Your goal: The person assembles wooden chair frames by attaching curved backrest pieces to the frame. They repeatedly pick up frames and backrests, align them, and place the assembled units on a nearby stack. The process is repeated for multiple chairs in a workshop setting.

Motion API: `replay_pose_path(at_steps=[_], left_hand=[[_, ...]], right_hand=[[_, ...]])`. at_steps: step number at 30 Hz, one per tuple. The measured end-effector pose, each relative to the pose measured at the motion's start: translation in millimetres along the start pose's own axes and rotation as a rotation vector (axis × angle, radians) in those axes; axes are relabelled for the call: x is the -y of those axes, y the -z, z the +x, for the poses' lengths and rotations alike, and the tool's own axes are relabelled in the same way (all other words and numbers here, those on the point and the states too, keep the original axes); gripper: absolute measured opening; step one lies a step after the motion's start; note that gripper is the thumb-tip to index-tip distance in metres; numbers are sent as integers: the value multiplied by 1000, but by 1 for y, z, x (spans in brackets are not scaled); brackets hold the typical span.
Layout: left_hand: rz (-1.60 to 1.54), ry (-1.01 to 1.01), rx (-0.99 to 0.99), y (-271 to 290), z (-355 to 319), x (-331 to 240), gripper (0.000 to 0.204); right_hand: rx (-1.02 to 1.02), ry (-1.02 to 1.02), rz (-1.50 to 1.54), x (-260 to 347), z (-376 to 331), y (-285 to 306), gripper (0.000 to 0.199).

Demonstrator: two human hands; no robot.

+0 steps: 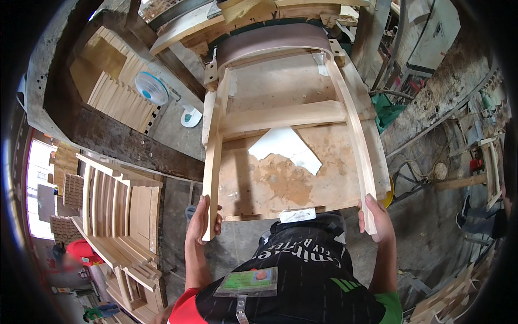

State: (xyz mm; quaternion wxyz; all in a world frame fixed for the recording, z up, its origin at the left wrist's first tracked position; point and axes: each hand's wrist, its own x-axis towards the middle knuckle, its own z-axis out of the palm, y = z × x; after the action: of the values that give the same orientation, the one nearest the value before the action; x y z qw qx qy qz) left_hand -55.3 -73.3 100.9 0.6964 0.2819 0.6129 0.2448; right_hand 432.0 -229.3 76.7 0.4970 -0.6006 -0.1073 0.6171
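A pale wooden chair-back frame [283, 116] with two long side posts and a crossbar lies over a worn wooden work board [259, 189]. My left hand [202, 220] is wrapped round the near end of its left post, and my right hand [376, 218] grips the near end of the right post. At the far end the posts meet a curved brown top piece [274, 42], set between two small wooden blocks, one of them a block [211, 77] at the left. A torn white sheet [286, 148] lies on the board beneath the frame, beside a patch of sawdust.
Heavy beams [135, 141] flank the board. Left stand a white-and-blue fan [152, 88], stacked wooden slats [116, 108] and piled wooden frames [116, 210]. A person in red [85, 252] is far left; another person's legs [483, 220] show at right. A green bag [386, 112] hangs right of the board.
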Motion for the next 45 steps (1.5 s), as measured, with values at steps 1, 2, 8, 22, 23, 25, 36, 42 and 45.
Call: replay_pose_path(at_steps=[1, 2, 8, 22, 23, 25, 36, 42, 45], left_hand=[[20, -13, 0, 4, -5, 4, 76], [40, -26, 0, 8, -8, 8, 75], [118, 0, 48, 18, -27, 22, 66], [731, 303, 354, 43, -12, 60, 48], [821, 324, 380, 40, -4, 61, 45], [1097, 287, 440, 26, 20, 44, 44], [702, -552, -308, -55, 189, -70, 48], [337, -426, -217, -77, 211, -90, 39], [262, -462, -230, -77, 198, -75, 41]], right_hand=[[-4, -8, -9, 1, -5, 0, 47], [-7, -16, -19, 3, -10, 1, 46], [-63, -83, -48, 6, -40, 6, 41], [-1, -242, -190, -72, -31, 56, 31], [-32, -246, -256, -84, -24, 58, 32], [-93, -254, -403, -101, -11, 62, 34], [-368, 31, -959, -90, 43, 47, 69], [-450, 49, -698, -83, 62, 28, 64], [-546, 77, -727, -83, 55, 23, 61]])
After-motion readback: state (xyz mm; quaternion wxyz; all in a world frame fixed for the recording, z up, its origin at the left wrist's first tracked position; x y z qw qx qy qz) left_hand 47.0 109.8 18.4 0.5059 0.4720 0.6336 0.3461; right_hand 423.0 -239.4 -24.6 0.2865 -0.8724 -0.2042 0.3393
